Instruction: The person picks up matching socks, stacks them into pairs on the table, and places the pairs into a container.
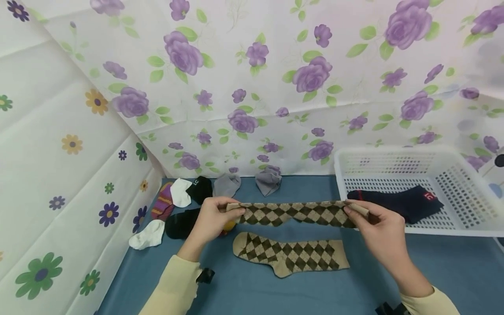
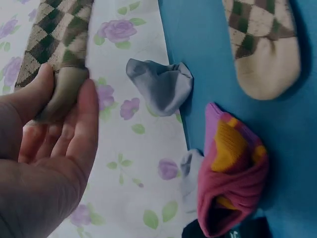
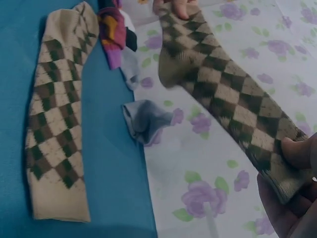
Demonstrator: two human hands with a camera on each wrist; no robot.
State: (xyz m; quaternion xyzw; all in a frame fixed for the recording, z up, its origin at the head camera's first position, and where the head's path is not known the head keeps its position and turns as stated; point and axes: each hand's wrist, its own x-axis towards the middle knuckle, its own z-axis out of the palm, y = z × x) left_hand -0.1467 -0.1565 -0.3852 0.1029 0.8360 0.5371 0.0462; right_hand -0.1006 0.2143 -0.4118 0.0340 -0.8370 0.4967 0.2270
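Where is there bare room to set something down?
Blue tabletop is bare nearer the person than the beige argyle sock lying flat, and between the right grey fabric sock and white plastic basket. The far left corner is crowded with white, striped and black socks.

One sock [image 1: 291, 255] on the table [image 1: 252, 297], before the held sock [image 1: 291, 211]; other socks [image 1: 182, 224] at left, basket [image 1: 468, 192] at right.

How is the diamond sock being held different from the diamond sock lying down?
The held sock is up in the air; the lying sock rests on the blue table.

The left hand and right hand grip the held sock's ends; no hand touches the lying sock.

Both are tan with dark diamonds.
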